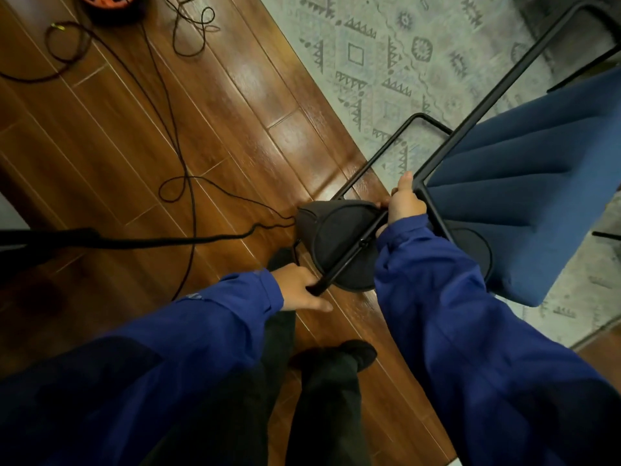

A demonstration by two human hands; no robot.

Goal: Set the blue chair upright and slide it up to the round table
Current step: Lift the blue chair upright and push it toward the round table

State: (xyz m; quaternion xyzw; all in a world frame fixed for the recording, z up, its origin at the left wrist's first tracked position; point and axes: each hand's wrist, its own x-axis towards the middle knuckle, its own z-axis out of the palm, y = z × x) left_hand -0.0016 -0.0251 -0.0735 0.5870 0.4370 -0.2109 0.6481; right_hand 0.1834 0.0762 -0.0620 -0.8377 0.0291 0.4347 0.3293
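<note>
Closest in, dark trouser legs (322,398) and dark footwear stand on glossy brown wood planks (141,136) that run diagonally across the floor. Both arms wear blue sleeves (453,331). The left hand (302,290) is wrapped around the lower end of a black metal leg tube (349,253), fingers curled over it. The right hand (405,206) is clamped higher up on the frame, thumb pointing up, right at the corner where the tubes meet. The blue chair (524,196) is off its feet, tipped on its side; its ribbed blue cushion lies to the right, and its black frame legs point up and away. A dark grey fabric panel of the chair (336,227) sits against the planks between the hands. The chair straddles the border between wood and a pale grey patterned rug (386,62). Further out on the wood, black cables (174,105) loop and trail loosely. At the far top edge sits an orange object (107,5), partly cut off.
</note>
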